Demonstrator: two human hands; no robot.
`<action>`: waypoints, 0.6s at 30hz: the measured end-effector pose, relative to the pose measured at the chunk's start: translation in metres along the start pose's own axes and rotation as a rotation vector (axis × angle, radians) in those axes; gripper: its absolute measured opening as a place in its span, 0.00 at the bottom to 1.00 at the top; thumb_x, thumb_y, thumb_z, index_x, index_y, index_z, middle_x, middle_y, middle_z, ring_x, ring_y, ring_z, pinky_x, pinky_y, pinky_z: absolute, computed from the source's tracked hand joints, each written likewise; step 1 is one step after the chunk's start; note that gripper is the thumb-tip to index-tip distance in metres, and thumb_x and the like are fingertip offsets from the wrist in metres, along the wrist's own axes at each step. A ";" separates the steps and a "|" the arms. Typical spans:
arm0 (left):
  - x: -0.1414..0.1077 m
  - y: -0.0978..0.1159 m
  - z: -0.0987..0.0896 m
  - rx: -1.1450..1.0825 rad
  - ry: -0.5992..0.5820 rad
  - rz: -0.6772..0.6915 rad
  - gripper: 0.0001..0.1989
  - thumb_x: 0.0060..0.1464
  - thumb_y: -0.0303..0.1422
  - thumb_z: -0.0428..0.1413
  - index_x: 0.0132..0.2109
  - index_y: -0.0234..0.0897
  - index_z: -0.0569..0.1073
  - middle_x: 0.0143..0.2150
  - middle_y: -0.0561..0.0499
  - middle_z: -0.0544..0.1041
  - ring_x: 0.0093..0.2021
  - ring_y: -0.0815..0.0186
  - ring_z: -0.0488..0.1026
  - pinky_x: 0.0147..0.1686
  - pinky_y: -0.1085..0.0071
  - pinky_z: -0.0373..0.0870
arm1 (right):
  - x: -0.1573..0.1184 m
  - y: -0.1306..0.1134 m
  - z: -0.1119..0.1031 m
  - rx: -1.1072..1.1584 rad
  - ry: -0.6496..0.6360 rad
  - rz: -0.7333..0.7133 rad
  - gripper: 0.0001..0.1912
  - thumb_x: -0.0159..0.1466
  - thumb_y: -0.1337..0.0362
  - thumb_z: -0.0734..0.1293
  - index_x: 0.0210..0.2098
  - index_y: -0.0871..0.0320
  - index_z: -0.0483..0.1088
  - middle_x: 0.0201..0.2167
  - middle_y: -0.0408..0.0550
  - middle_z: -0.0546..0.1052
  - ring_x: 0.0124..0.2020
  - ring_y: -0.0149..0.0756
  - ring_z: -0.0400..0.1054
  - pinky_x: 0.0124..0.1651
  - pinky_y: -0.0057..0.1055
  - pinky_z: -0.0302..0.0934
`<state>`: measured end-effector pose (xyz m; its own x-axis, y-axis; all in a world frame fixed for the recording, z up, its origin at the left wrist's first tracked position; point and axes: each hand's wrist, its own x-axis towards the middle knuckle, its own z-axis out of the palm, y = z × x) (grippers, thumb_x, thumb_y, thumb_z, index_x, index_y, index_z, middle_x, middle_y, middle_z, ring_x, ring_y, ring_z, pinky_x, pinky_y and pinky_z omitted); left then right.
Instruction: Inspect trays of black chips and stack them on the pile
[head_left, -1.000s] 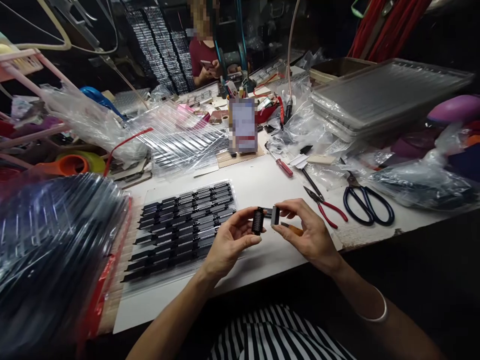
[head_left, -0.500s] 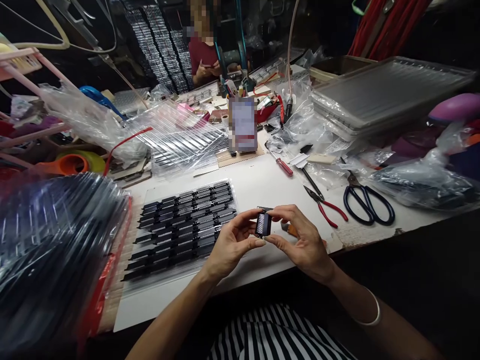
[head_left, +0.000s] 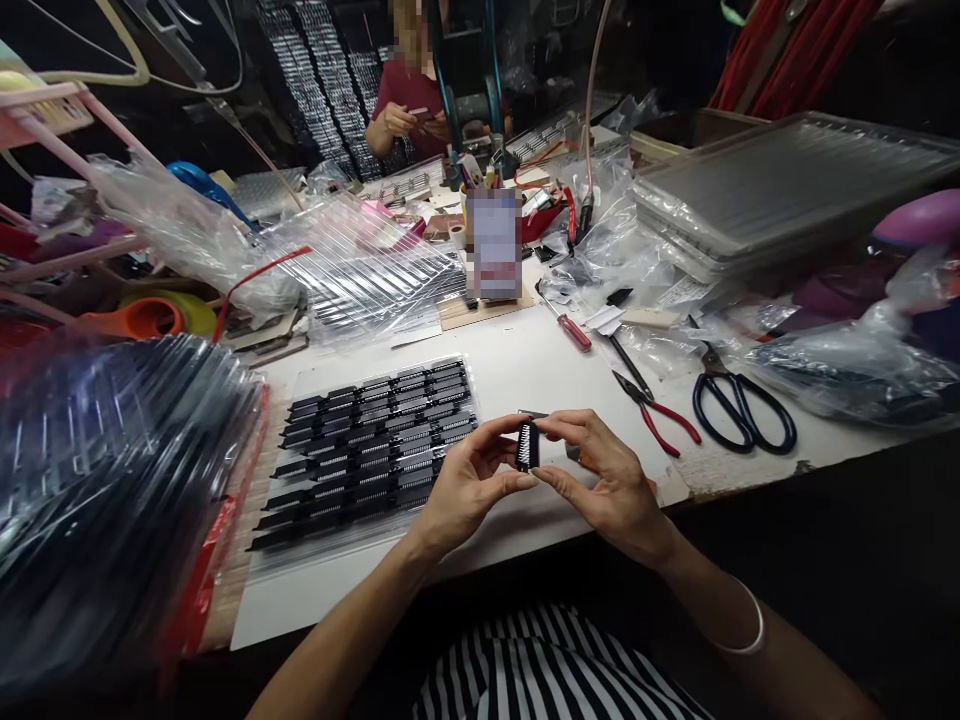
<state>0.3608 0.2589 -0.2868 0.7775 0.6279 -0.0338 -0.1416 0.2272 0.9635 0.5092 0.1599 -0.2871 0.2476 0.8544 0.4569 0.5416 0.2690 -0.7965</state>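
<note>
A small black part with a row of pale metal pins (head_left: 528, 446) is held upright above the table, pinched between both hands. My left hand (head_left: 466, 490) grips its left side with thumb and fingers. From the other side my right hand (head_left: 602, 475) has its fingertips on the part's top and bottom ends. Left of the hands lies a clear plastic tray (head_left: 300, 575) with rows of similar black pinned parts (head_left: 375, 440). A small orange thing, partly hidden, sits behind my right hand.
Red-handled pliers (head_left: 652, 412), large dark scissors (head_left: 742, 405) and a red screwdriver (head_left: 571, 330) lie to the right. Plastic-wrapped trays (head_left: 112, 510) crowd the left edge. Behind stand a phone (head_left: 493, 245) and clear tubes; a person (head_left: 409, 110) sits across the table.
The pinned part has been turned between my fingers, so its black side face now shows narrower. Both hands keep their hold. The whole view has shifted slightly.
</note>
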 end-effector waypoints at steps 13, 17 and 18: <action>-0.002 0.004 0.005 -0.030 0.062 -0.092 0.26 0.39 0.25 0.67 0.49 0.40 0.75 0.40 0.49 0.78 0.38 0.66 0.73 0.41 0.69 0.70 | 0.002 0.002 0.006 0.016 0.090 0.029 0.11 0.63 0.67 0.64 0.46 0.53 0.70 0.40 0.48 0.69 0.42 0.37 0.67 0.43 0.36 0.66; -0.004 0.005 0.004 -0.012 -0.034 -0.151 0.24 0.52 0.32 0.60 0.57 0.36 0.70 0.32 0.46 0.80 0.31 0.65 0.75 0.38 0.65 0.70 | 0.007 0.010 0.007 0.067 0.146 0.143 0.05 0.62 0.64 0.66 0.38 0.55 0.70 0.34 0.46 0.69 0.33 0.33 0.66 0.34 0.31 0.65; -0.004 0.006 0.004 -0.007 -0.045 -0.154 0.23 0.55 0.33 0.57 0.58 0.34 0.69 0.32 0.45 0.80 0.30 0.65 0.75 0.38 0.65 0.70 | 0.008 0.013 0.007 0.100 0.149 0.191 0.05 0.61 0.63 0.66 0.38 0.55 0.70 0.32 0.44 0.69 0.31 0.32 0.66 0.32 0.29 0.64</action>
<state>0.3592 0.2549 -0.2804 0.8171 0.5513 -0.1687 -0.0227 0.3231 0.9461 0.5126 0.1733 -0.2963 0.4574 0.8209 0.3419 0.3932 0.1582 -0.9058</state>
